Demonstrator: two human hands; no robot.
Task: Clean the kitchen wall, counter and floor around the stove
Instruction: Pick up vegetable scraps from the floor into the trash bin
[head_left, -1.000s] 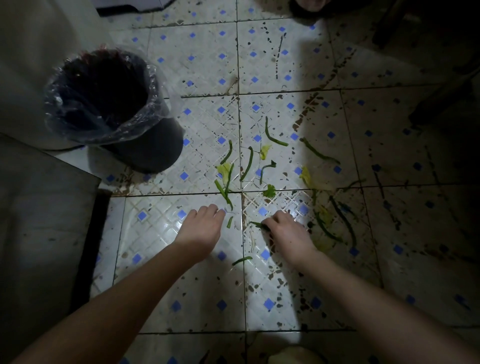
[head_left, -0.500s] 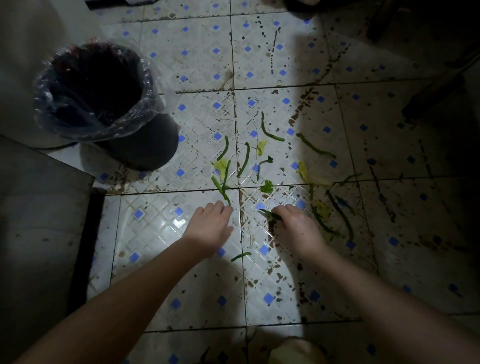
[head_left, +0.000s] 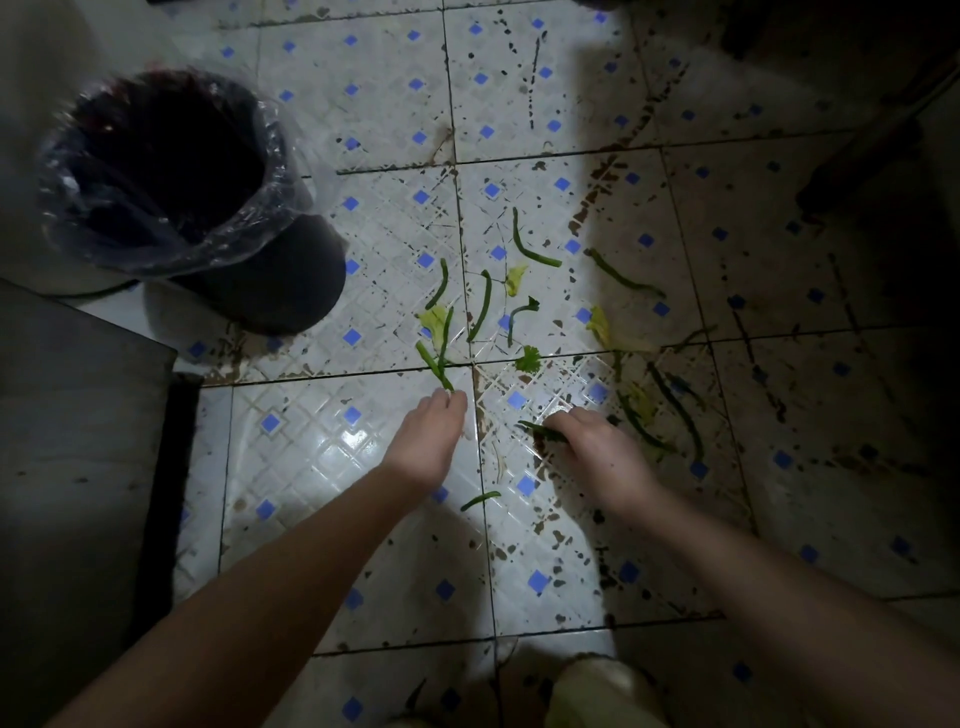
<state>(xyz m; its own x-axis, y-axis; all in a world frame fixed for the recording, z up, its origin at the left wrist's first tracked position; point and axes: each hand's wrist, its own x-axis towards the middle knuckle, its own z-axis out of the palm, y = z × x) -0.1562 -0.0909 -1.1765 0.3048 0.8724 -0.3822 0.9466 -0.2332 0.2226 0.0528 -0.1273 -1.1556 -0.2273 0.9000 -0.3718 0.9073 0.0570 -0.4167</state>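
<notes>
Two bare hands reach for vegetable scraps on a stained tiled floor (head_left: 322, 457), right of a lined trash bin (head_left: 280, 280).

Nearer than the bin and to its right, a short green piece (head_left: 480, 500) lies on the tiles between the forearms. Just past it, the right hand (head_left: 597, 449) has its fingers curled round a dark green stalk (head_left: 537, 430) that juts out leftward. The left hand (head_left: 423, 441), closer to the bin, points its fingers down onto the near end of a bright green stalk (head_left: 434, 366); whether it pinches it cannot be told. Farther on, level with the bin's base, lie more stalks, pale yellow-green leaf bits (head_left: 435, 322) and a small coriander leaf (head_left: 529, 357). The bin stands farthest left, with a clear plastic liner (head_left: 270, 171) folded over its rim.
</notes>
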